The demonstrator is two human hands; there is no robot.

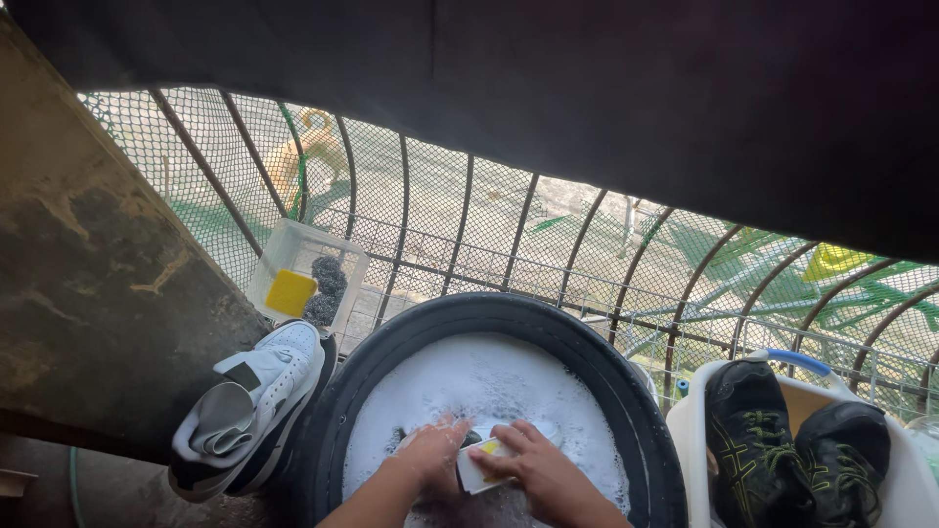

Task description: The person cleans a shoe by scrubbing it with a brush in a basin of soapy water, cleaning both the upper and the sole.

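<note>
A black round basin (646,430) full of white foam (479,381) is seen at the bottom centre of the view. Both hands are placed inside it, at about 6 o'clock of the basin. The left hand (430,455) is pressed into the foam and is closed around something dark, which is mostly hidden by the suds, so it cannot be told exactly what is grasped. The right hand (538,469) is laid over a white block with a yellow mark (479,467), and its fingers are curled on the top of this block. The two hands are just beside each other, with the block between them.

At 9 o'clock from the basin, a white sneaker with black parts (259,401) is leaned against the rim, next to a stained concrete wall (88,293). At 11 o'clock, a clear plastic container (303,269) is standing by the metal grille (509,235); a yellow sponge (291,291) and a dark scrubber (328,284) are kept inside it. At 3 o'clock, a white tub (685,440) is placed, and a pair of black sports shoes with green details (792,440) is held in it.
</note>
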